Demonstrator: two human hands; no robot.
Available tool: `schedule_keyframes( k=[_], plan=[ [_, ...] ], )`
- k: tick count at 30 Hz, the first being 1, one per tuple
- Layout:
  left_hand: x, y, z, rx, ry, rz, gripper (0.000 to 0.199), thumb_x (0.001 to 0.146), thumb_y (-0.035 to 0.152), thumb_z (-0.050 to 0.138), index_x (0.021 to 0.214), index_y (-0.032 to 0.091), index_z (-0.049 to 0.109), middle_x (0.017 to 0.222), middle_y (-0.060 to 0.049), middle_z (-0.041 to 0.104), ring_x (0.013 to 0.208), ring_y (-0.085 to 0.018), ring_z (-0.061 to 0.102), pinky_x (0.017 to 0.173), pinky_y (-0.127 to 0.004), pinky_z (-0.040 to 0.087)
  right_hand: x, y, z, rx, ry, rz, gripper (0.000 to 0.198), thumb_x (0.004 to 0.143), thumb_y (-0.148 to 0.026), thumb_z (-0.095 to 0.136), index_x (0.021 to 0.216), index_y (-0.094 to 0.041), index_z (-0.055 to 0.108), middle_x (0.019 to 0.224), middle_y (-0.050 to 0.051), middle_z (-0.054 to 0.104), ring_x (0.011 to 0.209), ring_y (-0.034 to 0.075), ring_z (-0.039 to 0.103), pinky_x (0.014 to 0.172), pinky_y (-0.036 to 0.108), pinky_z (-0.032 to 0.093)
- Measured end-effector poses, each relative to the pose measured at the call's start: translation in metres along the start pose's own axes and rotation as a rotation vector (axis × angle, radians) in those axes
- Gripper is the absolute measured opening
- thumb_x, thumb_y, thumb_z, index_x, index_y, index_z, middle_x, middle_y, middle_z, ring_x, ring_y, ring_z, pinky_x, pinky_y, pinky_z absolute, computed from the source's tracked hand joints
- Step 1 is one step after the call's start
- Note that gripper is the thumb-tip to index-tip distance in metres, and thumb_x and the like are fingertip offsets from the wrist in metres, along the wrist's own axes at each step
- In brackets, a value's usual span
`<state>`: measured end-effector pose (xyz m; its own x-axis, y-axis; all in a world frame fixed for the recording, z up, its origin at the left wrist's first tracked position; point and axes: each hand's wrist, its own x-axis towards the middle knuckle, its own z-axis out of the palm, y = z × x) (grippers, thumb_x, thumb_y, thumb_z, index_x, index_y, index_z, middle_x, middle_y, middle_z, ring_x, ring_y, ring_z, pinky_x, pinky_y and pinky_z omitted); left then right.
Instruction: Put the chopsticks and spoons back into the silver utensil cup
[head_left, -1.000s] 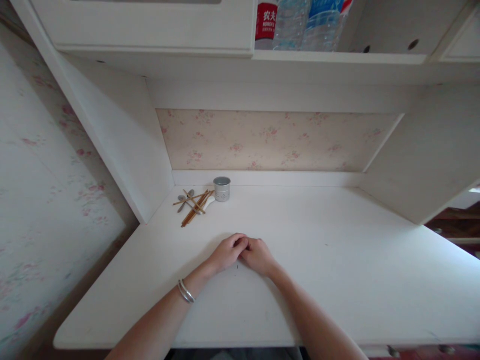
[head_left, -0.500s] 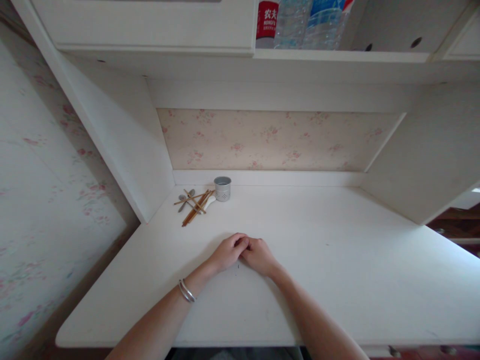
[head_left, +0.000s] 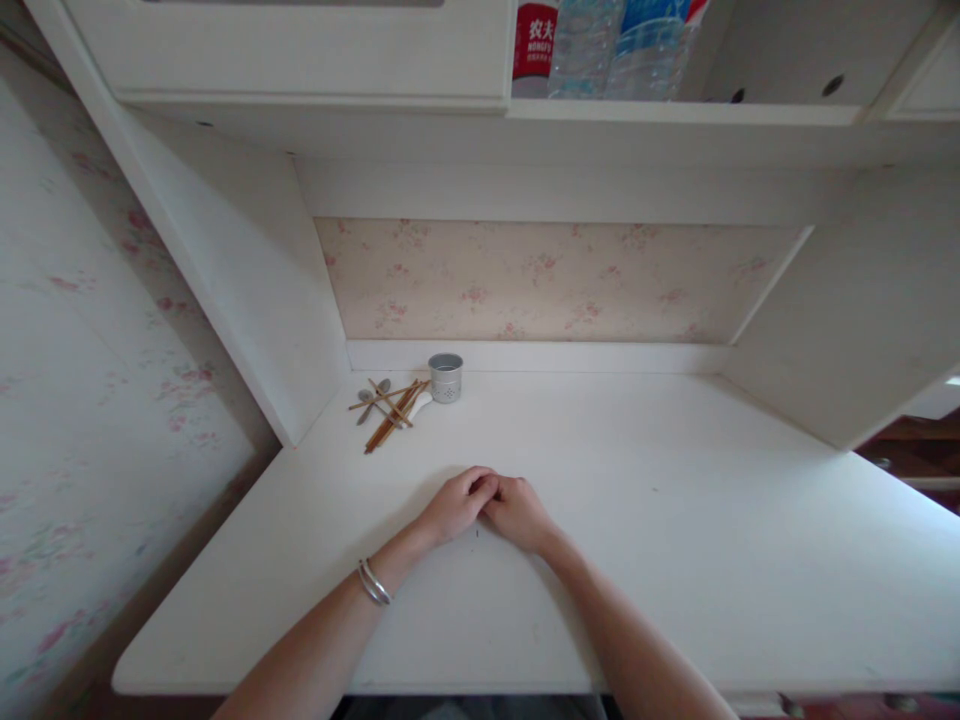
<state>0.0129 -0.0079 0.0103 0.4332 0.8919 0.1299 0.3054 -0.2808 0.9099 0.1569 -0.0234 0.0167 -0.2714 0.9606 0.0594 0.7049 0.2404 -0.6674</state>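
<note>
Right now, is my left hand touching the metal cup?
Apart: the head view shows a strip of white desk between your left hand and the metal cup.

The desk (head_left: 697, 560) and cabinet (head_left: 315, 55) are white. Chopsticks (head_left: 391, 420) are tan and reddish brown, metal spoons (head_left: 364, 396) grey, another spoon (head_left: 418, 405) white, the cup (head_left: 446, 382) silver-grey with dark dots. Bangles (head_left: 381, 591) are silver. The pale wallpaper (head_left: 517, 265) is pink-flowered. One bottle label (head_left: 534, 45) is red, another label (head_left: 652, 12) blue

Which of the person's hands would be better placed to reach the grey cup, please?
Probably the left hand: the grey cup stands almost straight beyond it on the white table, while the right hand, touching the left, lies farther to the right.
</note>
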Motion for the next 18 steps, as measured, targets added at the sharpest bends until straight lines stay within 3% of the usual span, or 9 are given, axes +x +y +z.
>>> schedule_keyframes(
  k=[18],
  plan=[
    [0.0001,-0.0045,0.0008,0.002,0.004,-0.006,0.032,0.091,0.041,0.046,0.103,0.019,0.064,0.103,-0.006,0.069,0.098,-0.019,0.061,0.090,-0.028,0.045,-0.0004,0.0001,-0.0005,0.009,0.002,-0.015,0.031,0.082,-0.018,0.049,0.101,-0.022,0.073,0.098,0.005,0.075,0.089,0.021,0.068,0.075,0.025,0.045]
  ],
)
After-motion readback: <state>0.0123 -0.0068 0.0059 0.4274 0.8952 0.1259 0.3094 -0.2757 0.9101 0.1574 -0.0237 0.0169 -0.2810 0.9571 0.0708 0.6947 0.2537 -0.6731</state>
